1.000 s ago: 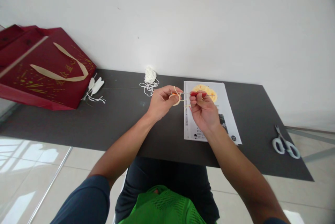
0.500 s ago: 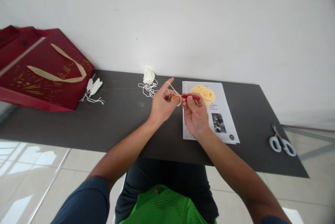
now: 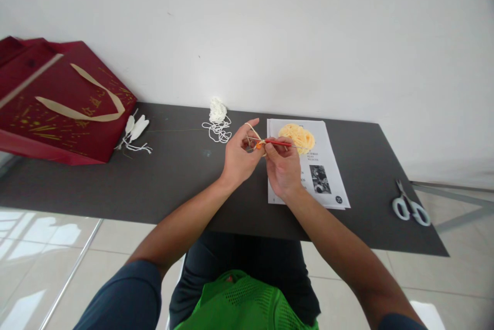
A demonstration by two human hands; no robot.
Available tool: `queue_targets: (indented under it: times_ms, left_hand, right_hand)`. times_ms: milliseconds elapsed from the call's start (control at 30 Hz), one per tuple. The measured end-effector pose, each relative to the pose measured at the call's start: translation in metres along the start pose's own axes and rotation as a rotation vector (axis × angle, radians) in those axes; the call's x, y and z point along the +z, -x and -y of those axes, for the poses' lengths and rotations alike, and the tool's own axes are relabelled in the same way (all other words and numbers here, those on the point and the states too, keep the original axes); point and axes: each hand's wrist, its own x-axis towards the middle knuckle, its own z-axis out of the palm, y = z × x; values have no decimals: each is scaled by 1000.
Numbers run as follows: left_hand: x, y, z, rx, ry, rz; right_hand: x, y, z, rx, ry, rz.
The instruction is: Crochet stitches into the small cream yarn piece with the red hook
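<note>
Right hand (image 3: 284,168): fingers closed on the red hook (image 3: 280,142), above the left edge of the printed sheets (image 3: 330,165); probably light, stiff, smooth, best held mid-handle. Left hand (image 3: 240,157), just left of the sheets, pinches pale yarn (image 3: 251,126), one strand over the raised finger; likely soft, limp, best pinched near the hook.

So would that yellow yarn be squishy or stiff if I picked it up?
The yellow yarn would probably feel soft and floppy: it's a loose heap of strands. Those overlapping strands might tangle. It likely wouldn't roll well, lying lumpy on the printed sheets.
</note>
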Motion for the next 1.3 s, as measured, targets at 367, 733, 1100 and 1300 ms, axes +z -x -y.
queue_targets:
  times_ms: [367,733,1100,1300]
  left_hand:
    - [3,2,-11,-57,58,15]
    - [1,6,-10,0,-135,30]
    - [-3,-2,-17,-239,231,101]
    - [0,-3,-16,-328,277,76]
  right_hand:
    - [-3,-1,8,-123,107,-40]
    - [-4,2,6,-69,87,33]
    - [-5,1,10,-259,278,-39]
    - [-8,4,16,-366,490,-29]
